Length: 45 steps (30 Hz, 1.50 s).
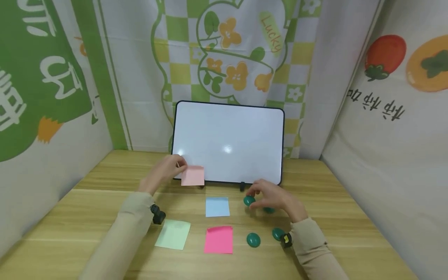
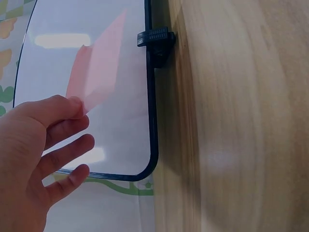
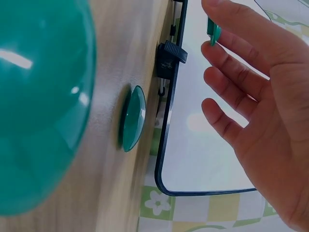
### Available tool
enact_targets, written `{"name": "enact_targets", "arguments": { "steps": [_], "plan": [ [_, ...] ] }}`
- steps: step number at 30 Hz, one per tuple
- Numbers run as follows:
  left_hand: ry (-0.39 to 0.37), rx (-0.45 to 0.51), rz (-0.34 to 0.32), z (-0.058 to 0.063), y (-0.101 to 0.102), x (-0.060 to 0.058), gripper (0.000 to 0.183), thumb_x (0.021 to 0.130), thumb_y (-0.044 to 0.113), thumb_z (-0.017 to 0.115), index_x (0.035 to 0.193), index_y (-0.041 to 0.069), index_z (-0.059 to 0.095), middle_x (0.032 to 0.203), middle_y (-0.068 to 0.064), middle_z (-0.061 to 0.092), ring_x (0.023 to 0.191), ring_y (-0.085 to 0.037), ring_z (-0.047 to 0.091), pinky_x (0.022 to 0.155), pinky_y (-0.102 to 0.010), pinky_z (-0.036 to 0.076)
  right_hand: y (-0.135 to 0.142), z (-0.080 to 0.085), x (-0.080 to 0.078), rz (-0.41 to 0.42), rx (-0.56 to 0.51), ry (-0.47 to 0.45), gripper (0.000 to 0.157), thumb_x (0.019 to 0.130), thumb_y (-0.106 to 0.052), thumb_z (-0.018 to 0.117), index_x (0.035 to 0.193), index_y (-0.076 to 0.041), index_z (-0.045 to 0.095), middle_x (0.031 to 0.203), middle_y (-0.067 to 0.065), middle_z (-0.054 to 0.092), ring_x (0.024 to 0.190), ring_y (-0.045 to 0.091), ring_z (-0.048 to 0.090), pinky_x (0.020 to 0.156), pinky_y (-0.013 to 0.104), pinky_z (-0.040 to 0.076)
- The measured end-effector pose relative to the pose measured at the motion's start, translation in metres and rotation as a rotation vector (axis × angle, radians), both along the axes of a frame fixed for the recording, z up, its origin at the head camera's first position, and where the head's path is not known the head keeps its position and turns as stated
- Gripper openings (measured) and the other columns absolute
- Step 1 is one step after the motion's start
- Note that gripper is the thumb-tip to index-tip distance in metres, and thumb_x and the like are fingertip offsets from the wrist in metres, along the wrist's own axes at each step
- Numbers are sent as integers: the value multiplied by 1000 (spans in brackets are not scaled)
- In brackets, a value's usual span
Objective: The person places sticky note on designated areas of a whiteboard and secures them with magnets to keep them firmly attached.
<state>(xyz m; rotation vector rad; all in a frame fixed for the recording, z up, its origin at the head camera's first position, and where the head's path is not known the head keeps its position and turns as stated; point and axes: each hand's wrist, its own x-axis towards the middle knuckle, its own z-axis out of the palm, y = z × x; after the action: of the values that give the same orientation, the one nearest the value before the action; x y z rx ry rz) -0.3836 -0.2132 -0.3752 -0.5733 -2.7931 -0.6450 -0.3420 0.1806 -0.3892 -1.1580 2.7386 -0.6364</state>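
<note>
My left hand [image 1: 167,171] pinches a pale pink sticky note [image 1: 193,176] by its edge between thumb and forefinger. The note hangs in front of the lower left part of a whiteboard [image 1: 229,142]; its top edge is folded in the left wrist view. With thumb and fingertips, my right hand [image 1: 269,195] pinches a round green magnet [image 1: 249,200], seen edge-on in the right wrist view. Another green magnet [image 3: 134,119] lies on the table under this hand, partly hidden in the head view.
On the wooden table [image 1: 105,217] lie a blue sticky note [image 1: 217,207], a light green one [image 1: 173,234] and a bright pink one [image 1: 218,240]. Two more green magnets [image 1: 253,240] are near the right wrist. Black clips [image 1: 242,186] support the whiteboard; printed curtains [image 1: 140,77] surround the table.
</note>
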Motion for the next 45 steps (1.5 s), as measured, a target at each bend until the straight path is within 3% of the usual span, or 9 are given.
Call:
{"name": "enact_targets", "arguments": {
  "steps": [9,20,26,33,45],
  "plan": [
    [126,-61,20,13,4,-13,14,95,17,64,96,7,74,91,-7,72,81,-20,66,71,-39,55,0,5,1,-10,9,11,30,83,-26,81,109,-14,72,102,-3,63,101,23,58,89,47,51],
    [184,-46,34,27,16,-30,16,96,19,64,102,7,74,97,-7,72,85,-21,66,74,-39,55,4,5,-1,-15,20,40,31,82,-27,82,109,-14,72,101,-3,63,99,23,58,86,40,51],
    [235,-63,6,25,18,-43,15,95,15,65,103,5,73,99,-10,72,88,-24,68,77,-40,56,6,0,0,-9,8,-2,30,83,-26,80,110,-14,72,102,-3,64,102,28,59,89,46,52],
    [269,-55,30,22,11,-53,14,94,11,65,103,3,73,99,-11,72,89,-25,67,78,-40,56,5,-4,1,-5,8,-2,31,84,-27,80,111,-14,72,104,-3,64,103,28,59,90,47,51],
    [322,-38,64,24,6,-59,14,94,12,66,103,4,72,98,-11,72,84,-24,66,72,-37,54,2,3,-1,-18,40,63,31,83,-31,81,110,-18,73,102,-7,63,100,18,57,86,30,49]
  ]
}}
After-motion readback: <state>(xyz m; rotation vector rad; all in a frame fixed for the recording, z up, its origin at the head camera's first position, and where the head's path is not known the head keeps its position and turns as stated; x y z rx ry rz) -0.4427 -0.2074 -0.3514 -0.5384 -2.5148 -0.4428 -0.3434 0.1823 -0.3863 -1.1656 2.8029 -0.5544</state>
